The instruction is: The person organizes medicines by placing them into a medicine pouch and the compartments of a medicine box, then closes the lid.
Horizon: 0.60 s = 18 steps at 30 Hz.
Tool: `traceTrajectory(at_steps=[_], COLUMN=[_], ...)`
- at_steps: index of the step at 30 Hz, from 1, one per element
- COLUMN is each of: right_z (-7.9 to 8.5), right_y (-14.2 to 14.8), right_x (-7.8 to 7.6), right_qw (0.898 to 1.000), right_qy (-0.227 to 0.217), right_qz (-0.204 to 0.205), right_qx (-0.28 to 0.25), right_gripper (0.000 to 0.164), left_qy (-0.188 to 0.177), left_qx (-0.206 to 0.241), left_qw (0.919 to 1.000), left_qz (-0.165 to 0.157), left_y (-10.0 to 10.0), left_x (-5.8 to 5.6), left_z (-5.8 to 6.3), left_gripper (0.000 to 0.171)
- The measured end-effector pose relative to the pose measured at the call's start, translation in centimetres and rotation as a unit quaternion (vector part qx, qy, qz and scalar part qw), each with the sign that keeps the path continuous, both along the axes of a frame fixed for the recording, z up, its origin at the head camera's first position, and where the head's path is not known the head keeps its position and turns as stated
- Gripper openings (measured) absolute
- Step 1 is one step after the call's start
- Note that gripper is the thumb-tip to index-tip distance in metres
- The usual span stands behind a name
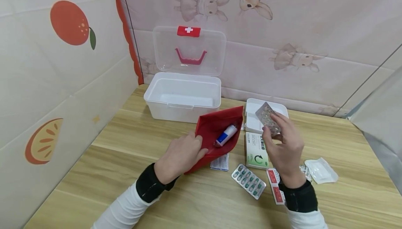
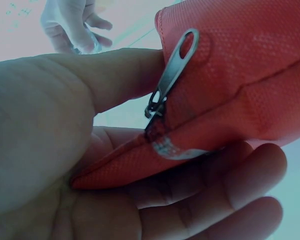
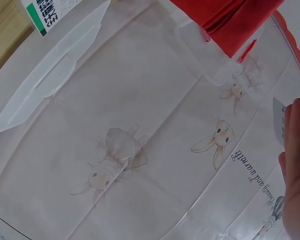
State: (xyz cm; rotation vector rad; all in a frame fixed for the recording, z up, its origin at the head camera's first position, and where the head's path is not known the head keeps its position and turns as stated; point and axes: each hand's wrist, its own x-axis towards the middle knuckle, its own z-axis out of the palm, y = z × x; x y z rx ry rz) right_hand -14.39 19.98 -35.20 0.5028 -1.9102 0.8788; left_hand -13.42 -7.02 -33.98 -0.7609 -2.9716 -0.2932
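Note:
In the head view my left hand (image 1: 180,155) grips the near edge of a red zippered pouch (image 1: 209,121), held with its mouth spread. A white and blue tube (image 1: 226,135) lies inside. The left wrist view shows the thumb on one side of the pouch and the fingers along the other, beside a metal zipper pull (image 2: 177,62). Raised to the right of the pouch, my right hand (image 1: 287,150) pinches a clear-and-silver blister pack (image 1: 267,117) between thumb and fingers. Only part of this hand shows at the edge of the right wrist view.
Behind the pouch stands a white box (image 1: 180,112), its clear lid (image 1: 163,52) raised. A small white case (image 1: 251,108), a green-and-white medicine box (image 1: 255,150), a capsule blister pack (image 1: 249,182), a red-and-white box (image 1: 276,187) and a white packet (image 1: 321,171) lie around the right hand.

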Motion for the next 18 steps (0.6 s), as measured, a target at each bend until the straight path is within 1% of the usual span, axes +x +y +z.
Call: traceTrajectory(at_steps=[5,10,14,18], right_z=[-0.3,-0.4,-0.4,-0.6], right_y=[-0.9,-1.8,-2.3,-2.7], right_x=[0.1,0.5,0.7,0.8], right_qw=[0.999,0.997,0.993,0.979], right_qy=[-0.017,-0.047,-0.058,-0.085], right_qz=[0.029,0.053,0.087,0.129], right_qx=[0.003,0.018,0.063,0.130], right_gripper=[0.056,0.061,0.064,0.066], left_qy=[0.001,-0.004,-0.005,-0.001], left_qx=[0.001,0.002,0.003,0.007], left_qw=[1.0000,1.0000,1.0000,1.0000], left_qz=[-0.002,-0.001,0.000,-0.001], left_y=[0.0,0.0,0.0,0.0], left_x=[0.0,0.0,-0.1,-0.1], left_z=[0.0,0.0,0.0,0.0], left_gripper=[0.032,0.032,0.032,0.032])
